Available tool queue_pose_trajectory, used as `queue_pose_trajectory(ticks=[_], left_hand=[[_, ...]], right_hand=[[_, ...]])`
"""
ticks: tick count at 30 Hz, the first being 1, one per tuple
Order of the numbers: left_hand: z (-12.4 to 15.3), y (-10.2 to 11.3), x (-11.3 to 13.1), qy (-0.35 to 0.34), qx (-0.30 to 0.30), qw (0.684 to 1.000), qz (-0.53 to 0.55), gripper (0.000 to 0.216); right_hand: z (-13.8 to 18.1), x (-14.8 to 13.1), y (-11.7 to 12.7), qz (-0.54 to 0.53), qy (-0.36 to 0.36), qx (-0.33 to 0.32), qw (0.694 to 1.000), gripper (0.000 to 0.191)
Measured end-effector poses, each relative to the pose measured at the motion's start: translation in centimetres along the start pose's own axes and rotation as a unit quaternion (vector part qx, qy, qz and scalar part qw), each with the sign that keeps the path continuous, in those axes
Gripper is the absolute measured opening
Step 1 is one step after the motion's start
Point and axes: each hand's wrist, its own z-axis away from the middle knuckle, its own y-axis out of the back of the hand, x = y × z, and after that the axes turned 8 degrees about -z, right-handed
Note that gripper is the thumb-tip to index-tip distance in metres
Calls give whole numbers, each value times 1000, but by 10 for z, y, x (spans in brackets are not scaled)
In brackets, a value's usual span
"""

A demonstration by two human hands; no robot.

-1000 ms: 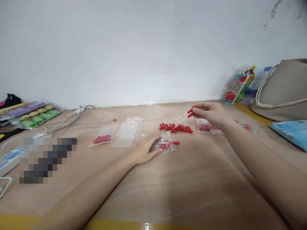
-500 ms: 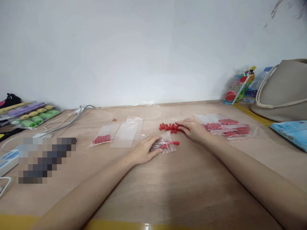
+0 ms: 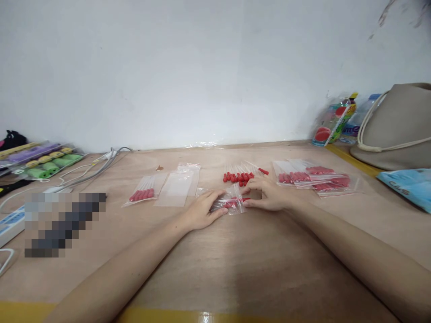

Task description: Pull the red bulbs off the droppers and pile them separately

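On the table, my left hand (image 3: pixel 204 211) grips a small clear zip bag (image 3: pixel 237 192) between thumb and fingers. Red-bulbed droppers (image 3: pixel 231 204) lie inside it, their bulbs toward the bag's right end. At that end, my right hand (image 3: pixel 267 194) has its thumb and fingers closed round a red dropper bulb (image 3: pixel 247 200); the fingertips partly hide it. Just behind the right hand spreads a loose pile of droppers (image 3: pixel 238 176), red bulbs toward me and thin clear stems pointing away. One dropper (image 3: pixel 263 171) lies askew at the pile's right edge.
Filled bags of droppers (image 3: pixel 316 177) overlap on the right; another filled bag (image 3: pixel 142 193) lies left of flat unfilled bags (image 3: pixel 173 188). A power strip (image 3: pixel 11 222) and cables (image 3: pixel 97 168) are at left. Bottles (image 3: pixel 332 121), a grey bag (image 3: pixel 397 121) and a blue packet (image 3: pixel 407 186) are at right.
My right hand has moved from the dropper pile toward me and left to the bag's right end, closing on the red bulb there. My left hand stays on the bag.
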Motion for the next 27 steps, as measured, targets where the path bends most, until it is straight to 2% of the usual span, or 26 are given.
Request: queue_pose_trajectory(ticks=[4,9,11,14,16,18,20,23,25,27], left_hand=[[1,0,1,5,-3,1000,0,50],[1,0,1,7,-1,1000,-5,49],[1,0,0,7,-3,1000,-8,49],[1,0,0,8,-2,1000,-8,49],[0,0,0,9,0,1000,-7,48],[0,0,0,8,0,1000,-7,48],[0,0,0,6,0,1000,-9,48],[1,0,1,6,0,1000,-7,48],[1,0,1,5,2,1000,-5,48],[1,0,0,4,2,1000,-4,48]], right_hand=[[0,3,4,-41,-18,-38,998,19],[4,10,37,-110,-91,18,990,20],[8,16,55,-128,-133,78,980,23],[12,28,70,-123,-156,236,951,26],[12,36,68,-102,-170,343,918,27],[10,43,57,-56,-197,397,895,28],[7,47,41,-3,-224,393,892,29],[4,46,24,47,-238,335,910,29],[3,44,20,77,-251,291,920,31],[2,44,22,123,-271,268,916,32]])
